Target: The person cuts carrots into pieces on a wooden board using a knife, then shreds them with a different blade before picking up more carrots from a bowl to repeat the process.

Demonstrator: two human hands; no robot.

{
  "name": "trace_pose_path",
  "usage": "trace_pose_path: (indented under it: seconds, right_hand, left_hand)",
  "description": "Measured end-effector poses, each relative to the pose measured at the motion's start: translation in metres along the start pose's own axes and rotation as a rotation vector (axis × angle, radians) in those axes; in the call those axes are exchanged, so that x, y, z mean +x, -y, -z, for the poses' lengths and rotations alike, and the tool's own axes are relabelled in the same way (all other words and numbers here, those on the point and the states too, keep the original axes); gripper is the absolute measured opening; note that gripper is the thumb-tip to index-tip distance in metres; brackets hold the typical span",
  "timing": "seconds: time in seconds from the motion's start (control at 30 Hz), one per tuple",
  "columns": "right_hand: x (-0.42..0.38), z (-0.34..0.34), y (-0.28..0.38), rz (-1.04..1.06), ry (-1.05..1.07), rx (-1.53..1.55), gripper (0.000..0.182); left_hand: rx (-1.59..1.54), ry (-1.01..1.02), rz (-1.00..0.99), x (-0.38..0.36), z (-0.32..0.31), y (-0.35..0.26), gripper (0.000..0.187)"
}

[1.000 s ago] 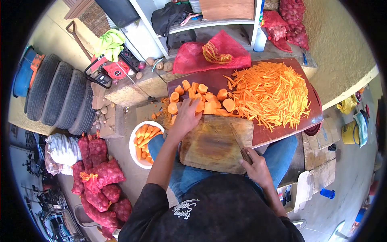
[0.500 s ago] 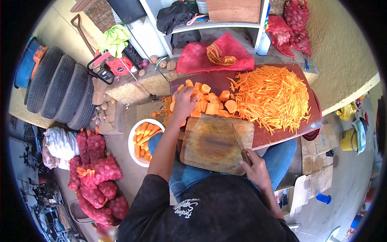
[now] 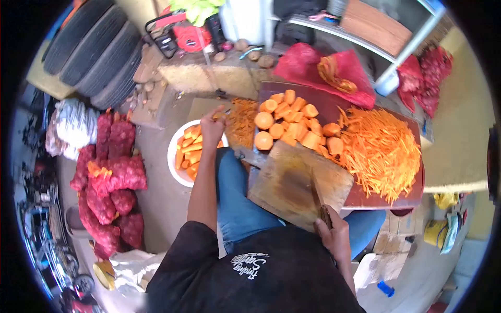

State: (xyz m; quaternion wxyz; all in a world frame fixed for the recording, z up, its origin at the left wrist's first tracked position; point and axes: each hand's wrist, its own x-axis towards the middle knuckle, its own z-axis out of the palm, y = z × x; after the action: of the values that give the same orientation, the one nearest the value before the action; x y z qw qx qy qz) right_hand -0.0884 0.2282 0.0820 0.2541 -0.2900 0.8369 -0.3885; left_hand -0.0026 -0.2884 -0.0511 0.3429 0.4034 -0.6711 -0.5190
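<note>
My right hand (image 3: 334, 229) is closed round the handle of a knife (image 3: 316, 193), whose blade lies over the wooden cutting board (image 3: 282, 180). My left hand (image 3: 213, 128) is over the upper right rim of a white tub (image 3: 174, 166) of peeled carrots (image 3: 192, 151); its fingers are bent, and whatever they hold is too small to make out. Cut carrot chunks (image 3: 292, 116) lie beyond the board on the dark red table (image 3: 274, 89). A large heap of carrot strips (image 3: 383, 151) is at the table's right.
Red net sacks of onions (image 3: 120, 175) lie on the floor at the left, below stacked tires (image 3: 99, 47). An empty red net bag (image 3: 297, 65) is behind the table. Carrot peelings (image 3: 242, 122) lie between tub and table. A shelf (image 3: 334, 34) stands behind.
My left hand has left the carrot chunks and moved left to the tub. The view has turned and shifted. The knife stays in my right hand over the board.
</note>
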Motion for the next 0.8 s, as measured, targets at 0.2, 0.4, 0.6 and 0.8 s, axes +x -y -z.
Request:
trace_pose_path:
  seconds: [0.2, 0.4, 0.6, 0.8]
  right_hand:
    - [0.019, -0.015, 0.007, 0.221, 0.03, -0.158, 0.053]
    - [0.026, -0.015, 0.018, 0.235, 0.099, -0.248, 0.055]
    - [0.02, -0.01, 0.019, 0.251, 0.077, -0.28, 0.051]
    - [0.019, -0.008, 0.02, 0.197, 0.066, -0.165, 0.054]
  left_hand:
    - [0.11, -0.037, -0.051, -0.034, 0.046, 0.023, 0.044]
    - [0.112, 0.176, -0.137, -0.076, 0.014, -0.021, 0.044]
    - [0.113, 0.317, -0.197, -0.095, -0.018, -0.064, 0.043]
    - [0.304, 0.208, -0.685, -0.136, -0.071, -0.103, 0.03]
